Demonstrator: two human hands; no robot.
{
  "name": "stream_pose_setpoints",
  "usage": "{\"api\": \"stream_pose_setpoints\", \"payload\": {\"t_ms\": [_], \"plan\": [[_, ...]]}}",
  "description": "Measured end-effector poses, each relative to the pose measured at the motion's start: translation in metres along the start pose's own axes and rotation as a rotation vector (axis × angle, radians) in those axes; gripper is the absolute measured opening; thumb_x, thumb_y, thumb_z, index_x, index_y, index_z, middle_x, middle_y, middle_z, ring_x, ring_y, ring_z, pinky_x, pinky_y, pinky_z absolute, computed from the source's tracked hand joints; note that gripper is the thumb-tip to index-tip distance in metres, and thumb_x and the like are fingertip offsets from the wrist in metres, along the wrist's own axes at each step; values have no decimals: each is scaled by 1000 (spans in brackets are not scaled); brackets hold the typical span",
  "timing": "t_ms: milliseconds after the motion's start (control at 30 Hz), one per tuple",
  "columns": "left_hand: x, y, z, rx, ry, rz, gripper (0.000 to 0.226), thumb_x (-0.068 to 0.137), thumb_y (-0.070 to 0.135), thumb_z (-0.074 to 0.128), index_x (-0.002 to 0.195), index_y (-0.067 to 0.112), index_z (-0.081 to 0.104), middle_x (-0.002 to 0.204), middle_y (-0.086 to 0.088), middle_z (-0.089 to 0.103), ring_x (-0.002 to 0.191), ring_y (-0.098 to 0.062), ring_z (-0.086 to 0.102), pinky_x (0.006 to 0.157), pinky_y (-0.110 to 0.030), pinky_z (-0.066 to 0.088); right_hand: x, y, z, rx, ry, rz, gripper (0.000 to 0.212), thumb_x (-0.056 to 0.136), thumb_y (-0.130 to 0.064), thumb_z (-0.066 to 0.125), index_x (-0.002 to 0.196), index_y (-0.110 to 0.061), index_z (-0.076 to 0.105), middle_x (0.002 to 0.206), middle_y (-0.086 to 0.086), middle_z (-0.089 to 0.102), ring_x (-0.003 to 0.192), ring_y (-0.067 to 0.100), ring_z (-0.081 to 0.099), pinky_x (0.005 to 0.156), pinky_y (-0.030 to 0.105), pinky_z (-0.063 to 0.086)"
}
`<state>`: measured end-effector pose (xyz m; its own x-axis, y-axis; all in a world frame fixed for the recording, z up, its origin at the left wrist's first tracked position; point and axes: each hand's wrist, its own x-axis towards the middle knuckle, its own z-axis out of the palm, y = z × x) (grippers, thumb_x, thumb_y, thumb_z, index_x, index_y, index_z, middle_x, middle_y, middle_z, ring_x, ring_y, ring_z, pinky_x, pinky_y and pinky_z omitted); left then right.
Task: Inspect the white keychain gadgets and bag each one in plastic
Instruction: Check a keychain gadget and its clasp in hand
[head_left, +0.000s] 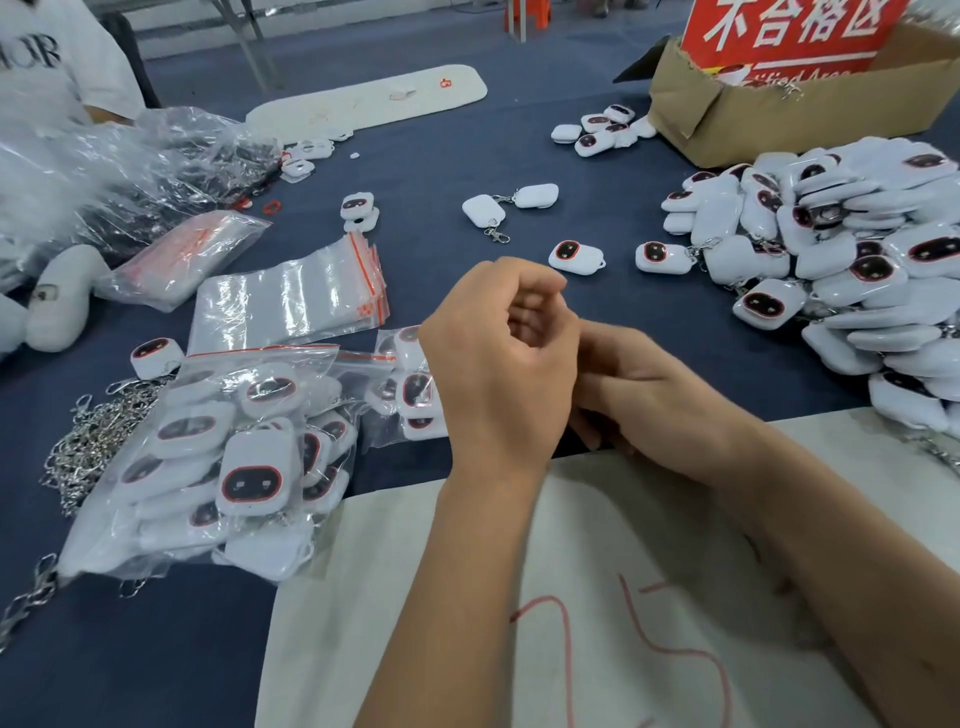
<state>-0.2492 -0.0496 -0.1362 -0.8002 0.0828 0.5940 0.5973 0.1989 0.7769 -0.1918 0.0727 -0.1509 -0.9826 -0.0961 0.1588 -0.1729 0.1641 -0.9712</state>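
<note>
**Both hands at centre, no gadget in them**

Left hand (498, 364) is up over the surface (467, 156), fingers curled loosely inward w/ nothing seen inside. Right hand (639, 395) sits just beside and partly behind it, fingers fairly straight & relaxed, touching the left; can't tell if anything small is pinched between them.

White keychain gadgets: big loose pile (841, 260) at right, stacked against each other, some face up showing the dark red-rimmed screen, some face down. A few singles lie apart in the middle: one face up (575, 257) just beyond the left hand, another (662, 257) near the pile's edge, two face-down ones (511, 205) w/ metal clips further back. Small cluster (602, 130) beside the cardboard box (779, 119), which holds a red sign (789, 31) w/ white characters.

Left side: stack of empty zip bags (291, 301) w/ red seal strips lying flat. Nearer, a large clear bag (223, 457) full of gadgets, and a smaller filled bag (400, 384) touching the left hand's back edge. Heap of metal chains (98, 436) beside the large bag. Crumpled clear plastic (104, 171) at far left, w/ another person's white shirt (52, 57) behind it.

White cloth (597, 597) w/ red marks lies under both forearms at the near edge.
</note>
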Motion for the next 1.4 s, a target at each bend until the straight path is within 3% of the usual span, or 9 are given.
{"api": "stream_pose_setpoints", "payload": {"t_ms": [200,333,500,633,733,867,1067,1267,1400], "plan": [[4,-4,-1,-176,72,-182,14,83,-4,70,80,10,71,72,3,68,61,-5,59,59,-16,46,-2,6,8,-354,403,-72,32,96,4,55,95,-20,76,66,-4,66,51,26,54,50,37,46],[2,-3,0,-178,36,-152,20,83,-5,69,79,15,69,72,3,67,63,-9,60,59,-17,46,-2,-2,10,-287,130,13,36,91,-3,43,90,-24,73,71,13,65,58,23,60,62,37,53],[6,-4,-3,-174,53,-177,16,87,-1,68,84,14,68,72,7,65,63,-9,63,59,-21,49,-4,1,4,-199,104,2,25,89,-5,53,100,-11,75,78,12,72,68,26,69,70,41,54],[13,-12,-20,103,95,-55,16,93,14,56,97,13,72,91,6,72,91,-18,67,82,-32,53,-3,5,5,-189,164,-2,18,92,-25,81,93,-7,76,76,11,73,58,19,66,60,28,49],[19,-26,-31,408,-112,-78,29,103,18,46,115,16,73,103,2,71,113,-29,60,99,-41,45,0,9,7,-242,347,-20,16,93,-21,80,80,-14,74,68,4,69,57,25,63,56,30,47],[16,-29,-30,558,-267,-234,28,104,27,48,123,22,69,105,-2,74,105,-30,62,91,-42,47,3,16,1,-325,631,-10,12,95,-19,75,83,-22,74,71,-15,69,64,11,61,64,33,49],[19,-27,-28,482,-256,-352,47,105,49,43,66,23,54,65,7,55,75,-24,55,66,-35,34,6,24,-10,-130,786,98,17,103,-21,62,89,-25,71,102,10,72,82,22,72,89,56,58],[13,-19,-27,97,-416,-369,49,106,54,43,68,31,62,63,15,62,65,-3,58,64,-20,42,7,8,-11,358,630,-60,23,101,-20,58,85,-27,73,89,7,76,84,25,70,85,45,58],[12,-16,-27,-227,-645,-389,35,97,50,62,110,19,70,91,3,75,84,-7,70,76,-25,56,4,1,-11,418,664,-165,15,102,-16,57,95,-16,70,114,21,76,102,37,73,88,47,61]]}}
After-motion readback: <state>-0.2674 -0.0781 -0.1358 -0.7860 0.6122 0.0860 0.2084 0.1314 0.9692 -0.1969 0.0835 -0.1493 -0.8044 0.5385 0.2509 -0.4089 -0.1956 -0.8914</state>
